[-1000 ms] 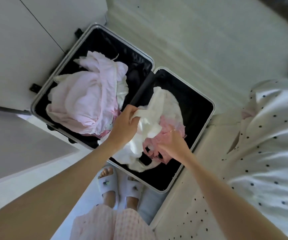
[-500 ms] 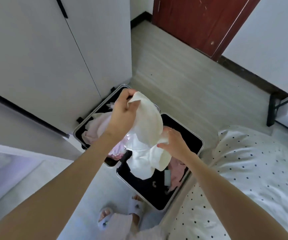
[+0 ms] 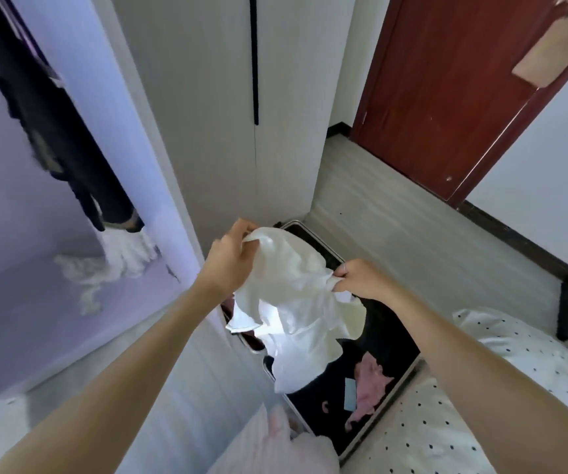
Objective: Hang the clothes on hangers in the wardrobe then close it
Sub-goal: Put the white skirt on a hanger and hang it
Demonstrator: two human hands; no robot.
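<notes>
White garment [image 3: 292, 302] lifted higher — wardrobe [image 3: 36, 165] appeared

You've got 2 hands up: left hand [image 3: 231, 260] and right hand [image 3: 361, 280], both pinching 1 white garment [image 3: 296, 309]. 1 open suitcase [image 3: 383, 417] on the floor, w/ 1 pink garment [image 3: 371, 383] showing inside. 1 wardrobe [image 3: 207, 107], 1 dark garment [image 3: 53, 128] hanging in it. 1 red door [image 3: 453, 97]. 1 polka-dot bed [image 3: 446, 436].
</notes>
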